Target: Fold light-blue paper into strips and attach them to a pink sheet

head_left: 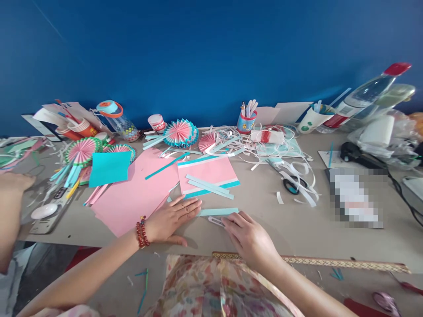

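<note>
My left hand (173,220) lies flat with its fingers stretched out, the fingertips at the left end of a pale blue paper strip (218,211). At the strip's right end, my right hand (249,235) has its fingers curled around what looks like a small white utility knife (216,221); its slotted end points left, and the rest is hidden under the fingers. Just beyond the strip lies a pink sheet with blue borders (211,169), carrying loose pale strips (209,187). Larger pink paper (139,189) spreads to the left, partly beneath my left hand.
Pleated paper rosettes (181,133) and a heap of curly paper scraps (228,141) sit toward the blue wall. Black-handled scissors (295,185) lie on the right, before a bottle (363,99). Another person's arm (9,211) rests at the left, near a blue paper square (110,168).
</note>
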The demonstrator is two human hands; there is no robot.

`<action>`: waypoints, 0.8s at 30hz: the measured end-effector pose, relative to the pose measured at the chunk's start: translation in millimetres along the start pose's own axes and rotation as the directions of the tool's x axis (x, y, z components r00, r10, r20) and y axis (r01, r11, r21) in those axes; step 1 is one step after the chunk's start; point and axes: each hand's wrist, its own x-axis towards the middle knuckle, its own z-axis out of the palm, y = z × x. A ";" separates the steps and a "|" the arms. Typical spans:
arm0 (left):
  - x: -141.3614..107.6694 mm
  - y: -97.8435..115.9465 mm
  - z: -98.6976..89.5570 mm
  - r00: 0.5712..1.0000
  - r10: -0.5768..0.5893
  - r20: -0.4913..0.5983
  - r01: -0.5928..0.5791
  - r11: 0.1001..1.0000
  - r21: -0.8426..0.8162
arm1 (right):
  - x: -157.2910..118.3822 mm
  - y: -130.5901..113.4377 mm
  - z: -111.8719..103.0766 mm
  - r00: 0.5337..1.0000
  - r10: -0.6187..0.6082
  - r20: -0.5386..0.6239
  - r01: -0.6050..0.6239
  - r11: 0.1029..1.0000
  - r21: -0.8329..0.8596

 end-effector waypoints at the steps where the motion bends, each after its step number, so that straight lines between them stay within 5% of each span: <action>1: 0.3 0.9 1.4 1.000 -0.003 0.006 0.003 1.000 0.007 | -0.1 0.0 1.0 1.000 0.001 0.000 -0.001 1.000 -0.001; 14: 1.6 2.0 3.6 1.000 0.006 -0.012 -0.006 0.998 0.063 | 6.8 -10.6 8.6 0.999 -0.025 -0.039 0.024 0.999 -0.030; 24: -8.8 -11.1 -6.4 0.998 -0.035 -0.061 0.032 0.998 -0.048 | 8.3 -11.5 9.3 0.999 -0.012 -0.038 0.012 1.000 0.007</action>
